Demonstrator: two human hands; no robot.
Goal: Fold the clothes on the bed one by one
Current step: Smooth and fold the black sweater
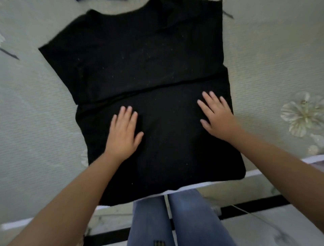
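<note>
Nearest the camera, the person's legs in blue denim jeans (177, 219) stand against the bed's white edge (273, 169), above a pale floor crossed by a dark band (254, 205). The black short-sleeved knit shirt (140, 58) lies flat on the pale grey-green textured bedspread (31, 108), its lower part doubled up so a folded edge (150, 88) runs across the middle, and its near edge hangs slightly past the bed's edge.

Both hands rest palm-down on the doubled layer: the left hand (122, 133) left of centre, the right hand (217, 115) near the shirt's right side. Fingers (209, 98) are spread wide and flat, gripping nothing.

The likely risk: pressing or sliding the palms could drag the top layer and skew the fold, which already runs at a slant. The overhanging near edge could slip off the bed if the cloth is pulled towards the body. The left sleeve (57, 52) sticks out and could bunch up in the next fold.

Farther off, a printed white flower (301, 114) marks the bedspread at right, and a scrap of dark fabric (82, 0) shows at the top edge, too cropped to identify. Nothing blocks the shirt
</note>
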